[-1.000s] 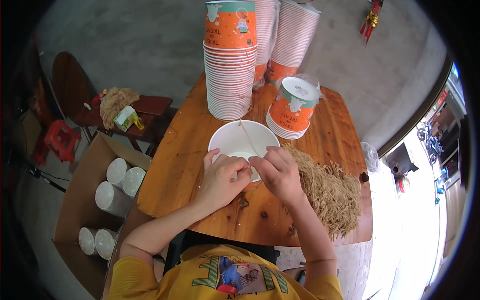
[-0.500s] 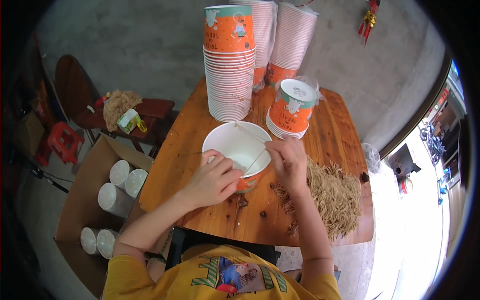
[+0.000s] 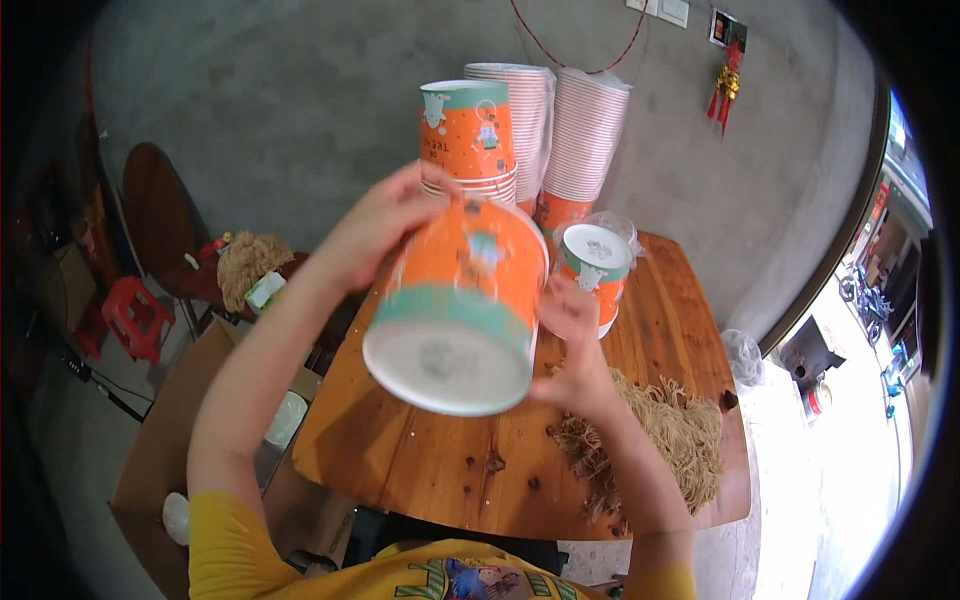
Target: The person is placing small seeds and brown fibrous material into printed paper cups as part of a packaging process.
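Note:
An orange and green paper bucket (image 3: 465, 270) is lifted above the table, tilted so that its white base faces me and its mouth points away. It is slightly blurred. My left hand (image 3: 395, 215) grips it by the rim at the upper left, fingers curled over the edge. My right hand (image 3: 575, 345) is closed against its right side, the thumb near the base. Beyond it stands a tall stack of similar buckets (image 3: 465, 130), partly hidden by the lifted one. A shorter upside-down stack (image 3: 597, 255) is just past my right hand. The bucket's inside is hidden.
Tan cords (image 3: 665, 440) lie in a bundle on the wooden table (image 3: 400, 470), under my right forearm. Plastic-wrapped bucket stacks (image 3: 590, 130) stand at the back by the wall. A cardboard box (image 3: 165, 450) with white-ended buckets is at the left, near a red stool (image 3: 138, 315).
The bucket has been raised off the table and tipped, base toward me. Both hands have moved up with it; the thin cord my right hand was pulling no longer shows.

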The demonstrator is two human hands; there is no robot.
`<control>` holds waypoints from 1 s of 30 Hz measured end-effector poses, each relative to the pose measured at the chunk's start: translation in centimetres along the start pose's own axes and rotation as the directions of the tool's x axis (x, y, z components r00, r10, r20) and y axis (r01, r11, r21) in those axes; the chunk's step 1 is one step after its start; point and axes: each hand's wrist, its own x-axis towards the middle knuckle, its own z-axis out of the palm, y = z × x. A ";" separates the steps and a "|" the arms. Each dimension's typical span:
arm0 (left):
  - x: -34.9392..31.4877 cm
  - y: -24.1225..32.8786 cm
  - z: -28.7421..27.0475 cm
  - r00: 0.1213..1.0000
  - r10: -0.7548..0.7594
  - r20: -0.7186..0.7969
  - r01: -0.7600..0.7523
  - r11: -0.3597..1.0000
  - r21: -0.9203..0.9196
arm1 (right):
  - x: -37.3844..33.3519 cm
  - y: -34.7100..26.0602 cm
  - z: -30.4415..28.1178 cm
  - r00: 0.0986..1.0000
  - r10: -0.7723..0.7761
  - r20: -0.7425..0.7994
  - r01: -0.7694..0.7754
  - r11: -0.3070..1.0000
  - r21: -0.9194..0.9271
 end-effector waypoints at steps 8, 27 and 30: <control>12.9 8.2 -5.7 0.851 0.524 0.037 -0.518 0.849 -0.107 | 22.4 7.2 -3.4 0.846 0.343 -0.409 -0.111 0.862 0.495; 14.4 -6.4 -8.8 0.952 0.254 -0.174 -0.159 0.891 0.426 | 18.8 17.3 1.5 0.836 0.513 0.196 -0.519 0.855 -0.024; 13.2 -8.0 -10.1 0.954 0.247 -0.170 -0.143 0.873 0.467 | 14.8 18.5 -1.5 0.828 0.500 0.253 -0.396 0.841 -0.369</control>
